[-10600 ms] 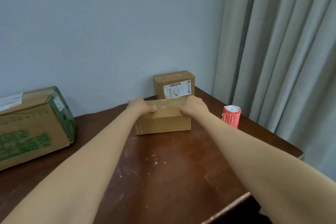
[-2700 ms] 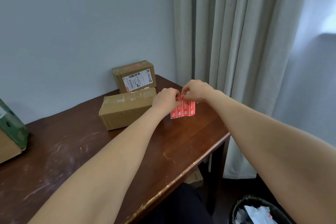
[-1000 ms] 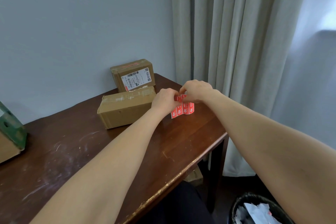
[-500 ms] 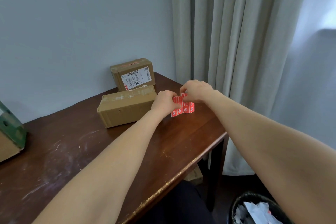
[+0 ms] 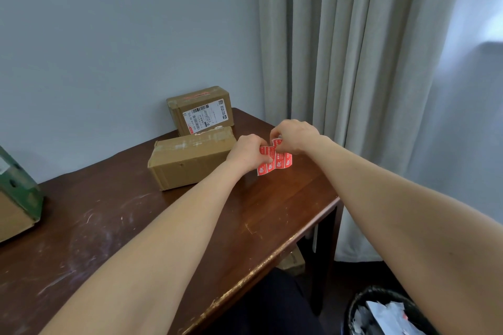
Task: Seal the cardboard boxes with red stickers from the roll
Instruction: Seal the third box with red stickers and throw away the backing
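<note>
We record a dark brown wooden table [image 5: 168, 226], its top scuffed with pale scratches and its front edge chipped. A plain brown cardboard box [image 5: 187, 163] lies towards the far side. Just behind it, by the wall, stands a smaller brown cardboard box bearing a white barcode label [image 5: 201, 111]. A green-printed cardboard box [image 5: 16, 198] rests at the left end, partly out of frame.

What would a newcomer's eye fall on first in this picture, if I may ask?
The bright red sticker strip stands out first, pinched between the left hand and the right hand over the dark wooden table, near its right edge. Just left of it lies a plain cardboard box, with a labelled box behind it against the wall.
</note>
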`<state>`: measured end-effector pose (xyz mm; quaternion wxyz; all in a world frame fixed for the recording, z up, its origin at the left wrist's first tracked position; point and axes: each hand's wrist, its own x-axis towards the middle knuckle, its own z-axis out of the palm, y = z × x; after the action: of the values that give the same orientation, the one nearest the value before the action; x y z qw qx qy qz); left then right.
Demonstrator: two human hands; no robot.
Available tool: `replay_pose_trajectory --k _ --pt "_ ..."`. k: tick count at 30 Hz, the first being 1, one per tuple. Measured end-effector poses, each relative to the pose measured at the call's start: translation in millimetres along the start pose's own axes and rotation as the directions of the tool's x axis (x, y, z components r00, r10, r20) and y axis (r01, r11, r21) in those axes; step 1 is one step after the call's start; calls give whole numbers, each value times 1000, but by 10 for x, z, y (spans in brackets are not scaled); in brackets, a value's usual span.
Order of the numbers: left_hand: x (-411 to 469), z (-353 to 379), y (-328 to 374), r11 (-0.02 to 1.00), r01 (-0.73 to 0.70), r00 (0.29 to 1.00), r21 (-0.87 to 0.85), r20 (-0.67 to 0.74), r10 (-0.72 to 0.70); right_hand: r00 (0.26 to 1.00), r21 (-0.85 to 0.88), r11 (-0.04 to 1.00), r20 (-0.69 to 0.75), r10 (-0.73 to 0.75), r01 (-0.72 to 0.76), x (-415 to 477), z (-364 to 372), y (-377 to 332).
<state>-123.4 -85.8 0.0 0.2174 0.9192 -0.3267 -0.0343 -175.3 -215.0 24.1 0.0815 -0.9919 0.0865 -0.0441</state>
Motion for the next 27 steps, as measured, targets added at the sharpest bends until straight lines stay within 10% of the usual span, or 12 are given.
replay_pose_trajectory --k 27 --pt "-59 -347 9 997 64 975 43 210 -72 1000 -58 998 -26 15 -16 -25 18 -30"
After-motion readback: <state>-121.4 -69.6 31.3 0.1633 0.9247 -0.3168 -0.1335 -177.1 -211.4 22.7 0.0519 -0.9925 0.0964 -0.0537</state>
